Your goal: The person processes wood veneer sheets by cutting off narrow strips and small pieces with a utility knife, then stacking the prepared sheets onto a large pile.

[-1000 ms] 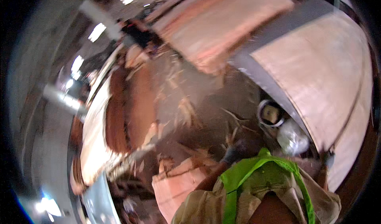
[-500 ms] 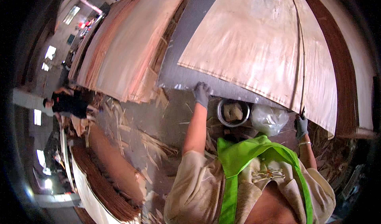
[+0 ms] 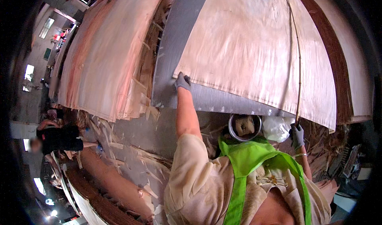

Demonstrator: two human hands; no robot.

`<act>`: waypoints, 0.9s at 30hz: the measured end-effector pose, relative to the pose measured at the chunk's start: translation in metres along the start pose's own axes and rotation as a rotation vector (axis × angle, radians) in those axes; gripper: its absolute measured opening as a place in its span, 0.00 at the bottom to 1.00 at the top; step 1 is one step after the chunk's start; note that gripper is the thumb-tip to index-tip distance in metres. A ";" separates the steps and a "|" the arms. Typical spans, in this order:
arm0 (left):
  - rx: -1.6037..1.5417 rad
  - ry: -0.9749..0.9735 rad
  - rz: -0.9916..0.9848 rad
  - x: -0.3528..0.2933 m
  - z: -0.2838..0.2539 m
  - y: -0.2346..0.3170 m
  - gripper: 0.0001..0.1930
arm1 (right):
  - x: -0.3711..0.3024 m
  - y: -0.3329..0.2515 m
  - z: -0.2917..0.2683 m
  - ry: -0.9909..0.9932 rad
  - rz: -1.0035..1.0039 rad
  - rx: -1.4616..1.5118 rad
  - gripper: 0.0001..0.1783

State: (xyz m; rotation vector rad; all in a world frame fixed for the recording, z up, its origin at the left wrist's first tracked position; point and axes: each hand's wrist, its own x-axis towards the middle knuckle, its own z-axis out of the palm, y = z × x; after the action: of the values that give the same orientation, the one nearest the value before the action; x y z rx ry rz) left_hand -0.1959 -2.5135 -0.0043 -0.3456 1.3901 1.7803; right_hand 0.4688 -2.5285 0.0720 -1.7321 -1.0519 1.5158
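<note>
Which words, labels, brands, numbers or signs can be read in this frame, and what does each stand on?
None can be read.
Wood veneer sheet: no legible lettering.
Grey surface beneath it: pale specks, no letters made out.
Black top on the person at left: small reddish mark, too small to read.
Dark green wall panel: too small to tell whether it bears writing.
</note>
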 end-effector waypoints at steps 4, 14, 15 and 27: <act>1.035 0.359 0.315 -0.019 0.026 -0.004 0.19 | -0.003 0.018 -0.008 0.084 0.039 -0.014 0.04; 1.245 0.346 0.583 -0.024 0.037 0.026 0.27 | 0.010 0.012 0.005 0.227 -0.240 -0.158 0.06; 1.220 0.287 0.552 -0.036 0.052 0.014 0.28 | 0.009 0.017 -0.004 0.297 -0.320 -0.201 0.06; 0.629 -0.166 0.545 -0.168 0.010 -0.015 0.24 | 0.064 0.151 0.042 0.281 -0.421 0.128 0.06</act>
State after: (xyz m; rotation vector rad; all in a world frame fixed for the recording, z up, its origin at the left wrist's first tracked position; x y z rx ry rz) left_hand -0.0789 -2.5776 0.0993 0.5498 1.9426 1.6054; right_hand 0.4559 -2.5526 -0.0950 -1.4674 -1.0633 1.0221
